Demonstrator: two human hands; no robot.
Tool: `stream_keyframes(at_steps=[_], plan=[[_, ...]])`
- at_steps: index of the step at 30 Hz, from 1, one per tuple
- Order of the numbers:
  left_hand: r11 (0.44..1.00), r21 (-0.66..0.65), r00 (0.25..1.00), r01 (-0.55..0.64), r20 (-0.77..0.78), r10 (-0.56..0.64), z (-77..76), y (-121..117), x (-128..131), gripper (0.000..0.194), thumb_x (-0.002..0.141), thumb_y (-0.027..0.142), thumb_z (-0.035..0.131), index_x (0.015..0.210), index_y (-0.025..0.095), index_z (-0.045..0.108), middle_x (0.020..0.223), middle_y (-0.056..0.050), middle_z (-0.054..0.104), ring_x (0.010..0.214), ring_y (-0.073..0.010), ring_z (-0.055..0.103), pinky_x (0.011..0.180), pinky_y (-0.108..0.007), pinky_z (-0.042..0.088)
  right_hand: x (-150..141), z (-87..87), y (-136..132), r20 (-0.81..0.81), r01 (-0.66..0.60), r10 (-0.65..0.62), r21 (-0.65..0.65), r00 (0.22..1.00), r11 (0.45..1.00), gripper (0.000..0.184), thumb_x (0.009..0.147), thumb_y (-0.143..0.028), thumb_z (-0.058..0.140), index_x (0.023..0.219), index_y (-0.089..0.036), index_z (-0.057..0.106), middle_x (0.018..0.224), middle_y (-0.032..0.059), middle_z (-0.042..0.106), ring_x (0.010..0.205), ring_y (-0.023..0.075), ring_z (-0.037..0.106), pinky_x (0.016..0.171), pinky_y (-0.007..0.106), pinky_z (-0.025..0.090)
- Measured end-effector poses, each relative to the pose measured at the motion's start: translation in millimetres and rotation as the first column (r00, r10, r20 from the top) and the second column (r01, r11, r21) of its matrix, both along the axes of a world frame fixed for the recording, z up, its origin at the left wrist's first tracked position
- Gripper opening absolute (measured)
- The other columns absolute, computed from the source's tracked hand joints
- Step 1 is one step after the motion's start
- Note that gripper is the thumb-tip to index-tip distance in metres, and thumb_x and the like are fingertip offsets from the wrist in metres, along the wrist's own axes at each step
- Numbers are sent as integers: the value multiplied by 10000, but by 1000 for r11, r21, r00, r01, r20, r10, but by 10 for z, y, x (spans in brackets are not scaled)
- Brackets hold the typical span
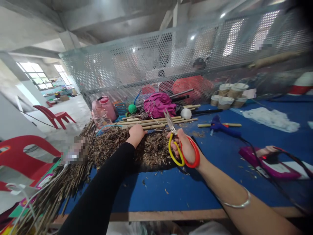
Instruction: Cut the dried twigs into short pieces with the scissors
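Observation:
In my right hand (187, 148) is a pair of scissors (171, 127) with one yellow and one red handle loop, its blades pointing up and away. My left hand (137, 133) is closed at the far side of a heap of dry brown plant pieces (155, 151). What its curled fingers hold is hidden from me. Just beyond that hand lie several thin bamboo sticks (156, 123). More of the dry pieces spread to the left, towards a bundle of long stalks (70, 186).
A purple cloth (160, 104), pink bottle (107, 109) and white ball (186, 113) stand along the back. On the right are a blue glue gun (223, 126), white fibre stuffing (270, 119), small cups (225, 101) and a magenta device (271, 166). A perforated metal screen (137, 65) rises behind.

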State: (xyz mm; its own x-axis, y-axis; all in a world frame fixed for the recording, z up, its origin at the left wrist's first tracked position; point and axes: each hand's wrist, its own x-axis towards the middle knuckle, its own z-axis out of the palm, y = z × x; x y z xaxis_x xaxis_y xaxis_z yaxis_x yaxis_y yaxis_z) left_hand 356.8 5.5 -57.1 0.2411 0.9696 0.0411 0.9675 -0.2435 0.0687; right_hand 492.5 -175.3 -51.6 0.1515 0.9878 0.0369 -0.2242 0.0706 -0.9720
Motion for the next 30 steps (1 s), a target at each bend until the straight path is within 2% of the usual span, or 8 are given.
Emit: stream_keyframes(at_steps=[8, 16, 18, 21, 23, 24, 27, 30], plan=[[998, 45, 999, 46, -7, -46, -121, 42, 61, 255, 771, 221, 548, 923, 59, 674, 931, -226, 666, 915, -283, 632, 773, -349, 481, -34, 45, -46, 9, -11, 11, 37, 1000, 999, 496, 756, -675, 432, 895, -203, 501, 482, -89, 385, 351, 46, 314, 341, 149, 289], [958, 204, 958, 202, 164, -237, 92, -320, -336, 273, 836, 328, 471, 863, 180, 699, 918, -83, 686, 919, -206, 596, 793, -275, 420, -107, 65, -114, 121, -83, 88, -49, 989, 995, 588, 699, -765, 386, 873, -207, 452, 522, -84, 371, 380, 39, 309, 351, 149, 297], [961, 210, 835, 180, 484, -262, 73, -494, -482, 302, 826, 376, 487, 803, 161, 698, 759, -37, 675, 770, -172, 600, 709, -245, 419, -113, 73, -147, 132, -140, 148, -70, 980, 988, 623, 665, -794, 382, 896, -218, 440, 548, -83, 366, 393, 45, 315, 353, 156, 304], [981, -91, 372, 170, 928, 22, -30, -709, -626, 291, 732, 411, 613, 749, 126, 667, 611, 1, 604, 608, -112, 558, 582, -201, 406, -98, 66, -196, 248, -261, 284, -124, 926, 957, 629, 677, -800, 346, 921, -227, 438, 567, -75, 369, 395, 56, 315, 362, 181, 313], [909, -308, 48, 280, 951, 307, -84, -809, -653, 245, 668, 344, 698, 746, 121, 636, 607, 9, 586, 577, -86, 554, 558, -186, 425, -86, 65, -226, 462, -290, 321, -140, 827, 947, 608, 713, -776, 332, 909, -216, 468, 565, -58, 402, 413, 74, 349, 397, 206, 334], [863, -366, -58, 347, 910, 410, -94, -849, -652, 220, 654, 301, 718, 737, 122, 620, 610, 9, 583, 576, -80, 561, 562, -184, 444, -84, 72, -239, 590, -287, 305, -127, 748, 949, 596, 730, -758, 338, 901, -208, 489, 572, -43, 433, 439, 88, 385, 432, 221, 354], [780, -408, -177, 475, 824, 539, -58, -950, -617, 151, 680, 216, 704, 719, 122, 593, 639, -3, 601, 605, -81, 598, 581, -183, 493, -105, 121, -270, 857, -269, 205, -81, 472, 960, 580, 770, -708, 354, 944, -183, 528, 638, 11, 538, 555, 140, 488, 554, 260, 392], [756, -439, -115, 486, 825, 553, 2, -1043, -577, 130, 704, 203, 688, 737, 112, 601, 642, -14, 617, 592, -71, 604, 538, -148, 487, -144, 167, -284, 929, -236, 189, -115, 319, 965, 605, 795, -679, 340, 1054, -157, 504, 702, 48, 590, 613, 173, 535, 586, 274, 391]])
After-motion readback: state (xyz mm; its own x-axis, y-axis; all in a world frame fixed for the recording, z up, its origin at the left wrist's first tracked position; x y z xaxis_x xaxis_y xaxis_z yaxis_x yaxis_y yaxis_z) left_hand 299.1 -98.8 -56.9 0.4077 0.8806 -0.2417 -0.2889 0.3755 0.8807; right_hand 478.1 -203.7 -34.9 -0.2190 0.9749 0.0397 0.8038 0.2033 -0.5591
